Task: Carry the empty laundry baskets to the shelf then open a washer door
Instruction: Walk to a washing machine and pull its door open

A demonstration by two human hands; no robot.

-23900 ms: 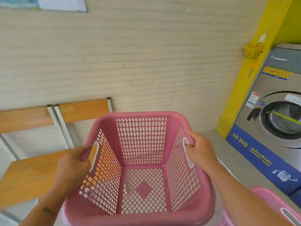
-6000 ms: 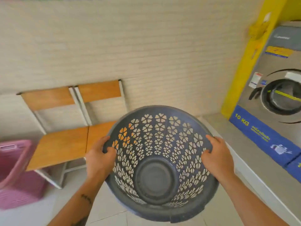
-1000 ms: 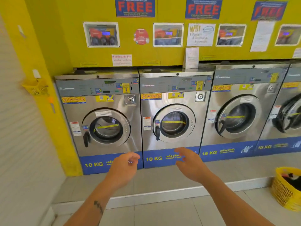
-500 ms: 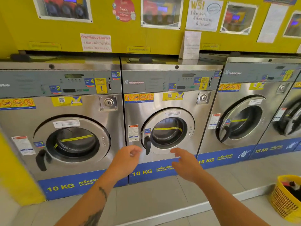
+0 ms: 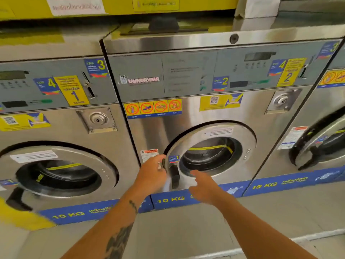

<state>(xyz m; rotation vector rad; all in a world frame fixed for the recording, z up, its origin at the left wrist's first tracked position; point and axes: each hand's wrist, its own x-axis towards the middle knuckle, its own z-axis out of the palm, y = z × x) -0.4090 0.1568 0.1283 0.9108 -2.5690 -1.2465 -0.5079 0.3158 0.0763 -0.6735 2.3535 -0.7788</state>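
Note:
I face a steel 10 KG washer [image 5: 145, 133] marked with a 2. Its round door [image 5: 214, 132] has a glass window and a black handle [image 5: 175, 176] on its left side. A dark gap shows along the door's upper left rim, so the door stands slightly ajar. My left hand [image 5: 152, 174] is curled on the door's left edge, just left of the handle. Just right of the handle, my right hand [image 5: 203, 187] hovers with fingers apart at the lower left of the glass, holding nothing. No laundry basket is in view.
A second 10 KG washer [image 5: 56, 128] stands at the left with its door closed. At the right, a 15 KG washer [image 5: 317, 143] has its door partly ajar. The machines sit on a raised concrete step [image 5: 186, 225] with a white edge.
I have moved in close to the middle washer. My left hand went from hovering to gripping the door's left edge, and the door has come slightly off its seal. My right hand rose toward the glass.

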